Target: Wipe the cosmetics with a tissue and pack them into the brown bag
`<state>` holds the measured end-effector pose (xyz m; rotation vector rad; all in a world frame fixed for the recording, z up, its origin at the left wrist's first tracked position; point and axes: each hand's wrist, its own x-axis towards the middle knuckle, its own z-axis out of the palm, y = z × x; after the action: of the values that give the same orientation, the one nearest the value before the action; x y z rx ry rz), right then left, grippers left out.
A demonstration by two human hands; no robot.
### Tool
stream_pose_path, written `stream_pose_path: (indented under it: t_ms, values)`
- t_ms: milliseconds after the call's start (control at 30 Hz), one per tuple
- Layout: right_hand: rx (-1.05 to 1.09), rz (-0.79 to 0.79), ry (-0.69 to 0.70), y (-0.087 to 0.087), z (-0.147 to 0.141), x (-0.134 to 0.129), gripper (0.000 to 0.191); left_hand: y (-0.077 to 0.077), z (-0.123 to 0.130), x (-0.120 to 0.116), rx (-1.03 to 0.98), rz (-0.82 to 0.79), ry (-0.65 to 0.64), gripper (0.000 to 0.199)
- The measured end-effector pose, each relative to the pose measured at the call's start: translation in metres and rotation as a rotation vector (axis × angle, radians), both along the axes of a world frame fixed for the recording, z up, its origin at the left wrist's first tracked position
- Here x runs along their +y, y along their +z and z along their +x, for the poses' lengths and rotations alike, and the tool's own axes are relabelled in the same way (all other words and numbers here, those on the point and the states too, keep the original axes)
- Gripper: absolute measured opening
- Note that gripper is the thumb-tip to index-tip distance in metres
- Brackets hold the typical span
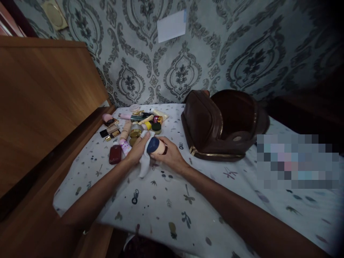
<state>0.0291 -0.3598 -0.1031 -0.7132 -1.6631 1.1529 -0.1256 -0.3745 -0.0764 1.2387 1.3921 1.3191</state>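
A small container (pixel 156 146) with a dark blue cap and a pale body lies between my two hands. My right hand (pixel 172 154) is wrapped round its pale end. A white cloth (pixel 145 165) is held in my left hand (pixel 137 147), pressed against the blue cap and hanging down toward the sheet. Just beyond my left hand lies a pile of cosmetics, including a gold-rimmed jar (pixel 136 130) and a dark green round lid (pixel 156 127). A dark red case (pixel 115 154) rests left of my left hand.
A brown bag (pixel 204 114) stands open at the right, its zipper undone. The patterned white sheet (pixel 161 208) covers the surface. A wooden panel (pixel 48 100) rises at the left, and the wallpapered wall (pixel 182 68) is behind. A blurred-out patch covers the right side.
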Motion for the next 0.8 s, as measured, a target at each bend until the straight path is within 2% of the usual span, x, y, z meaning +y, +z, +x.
stream_pose_path:
  t_ms: [100, 200, 267, 400, 500, 600, 700, 800]
  values:
    - [0.083, -0.119, -0.031, -0.004, -0.002, 0.004, 0.054, -0.005, 0.009, -0.005, 0.066, 0.108, -0.099, 0.068]
    - [0.141, -0.091, -0.047, -0.008, -0.001, 0.007, 0.048, -0.006, 0.016, -0.014, 0.242, 0.267, -0.166, 0.065]
    - [0.150, -0.054, -0.004, -0.008, 0.000, 0.006, 0.051, -0.006, 0.017, -0.017, 0.330, 0.292, -0.186, 0.061]
    - [0.087, -0.066, 0.138, -0.003, 0.003, 0.001, 0.062, -0.005, 0.012, -0.016, 0.343, 0.285, -0.144, 0.054]
    - [0.074, -0.106, 0.222, 0.002, 0.005, -0.003, 0.051, -0.002, 0.006, -0.013, 0.318, 0.272, -0.070, 0.052]
    - [0.077, -0.208, 0.285, 0.004, 0.006, -0.004, 0.045, 0.002, 0.003, -0.011, 0.250, 0.234, -0.084, 0.053]
    - [0.072, -0.266, 0.261, 0.005, 0.006, -0.003, 0.050, 0.005, 0.000, -0.008, 0.162, 0.180, -0.049, 0.060]
    - [0.081, -0.242, 0.222, 0.006, 0.004, -0.003, 0.055, 0.004, -0.005, -0.004, 0.177, 0.217, 0.027, 0.054]
